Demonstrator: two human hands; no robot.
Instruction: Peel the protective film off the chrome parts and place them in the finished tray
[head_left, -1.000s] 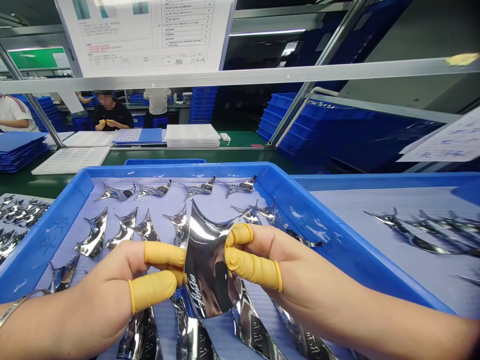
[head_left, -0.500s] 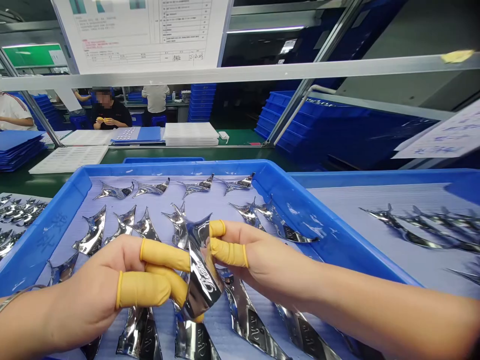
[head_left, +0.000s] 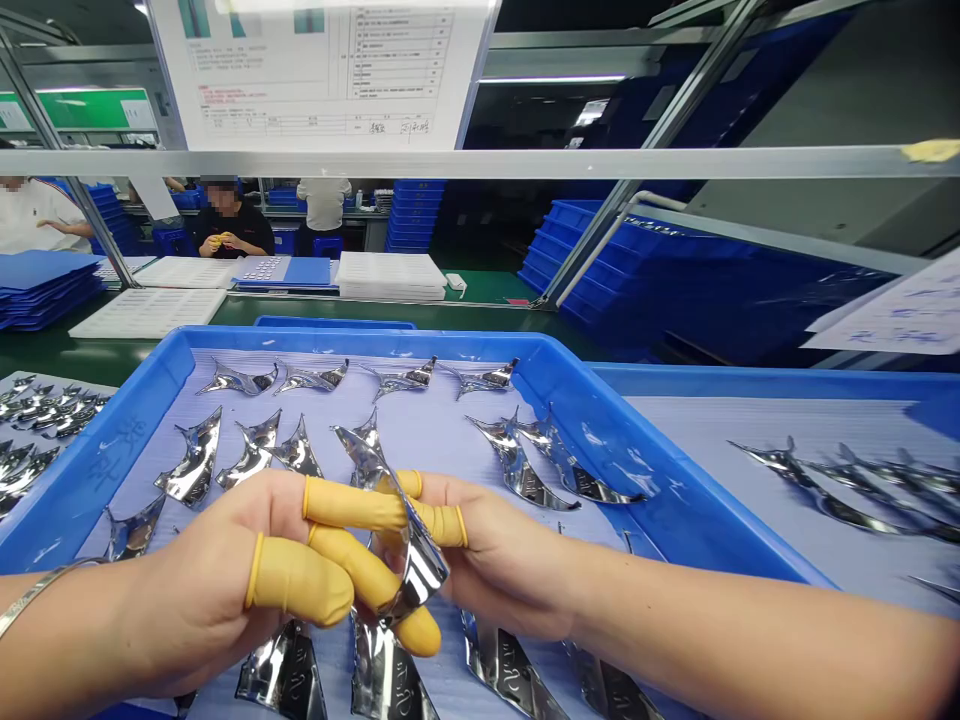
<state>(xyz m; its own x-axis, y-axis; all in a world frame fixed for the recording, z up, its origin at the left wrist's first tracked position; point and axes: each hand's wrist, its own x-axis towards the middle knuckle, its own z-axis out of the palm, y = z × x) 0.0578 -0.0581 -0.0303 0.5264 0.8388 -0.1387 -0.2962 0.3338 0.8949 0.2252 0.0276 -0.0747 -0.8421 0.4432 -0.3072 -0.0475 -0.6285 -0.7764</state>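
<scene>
A curved, mirror-bright chrome trim piece with pointed ends is held up over the blue tray. Yellow finger cots cover the fingertips of both hands. My left hand grips the piece from the left, its fingers across and beneath it, with the thumb off its surface. From the right, my right hand pinches the same piece near its middle, partly hidden behind it. Under the hands, more chrome pieces, among them one with raised lettering, lie in loose rows on the tray's pale liner.
A second blue tray with similar chrome parts adjoins on the right. At the left lies a sheet of smaller shiny pieces. A metal rail crosses above, carrying a printed sheet. A person sits beyond the bench.
The chrome piece has turned from showing its lettered face to nearly edge-on. My left fingers have shifted right along it, and my right hand has moved slightly lower and left.
</scene>
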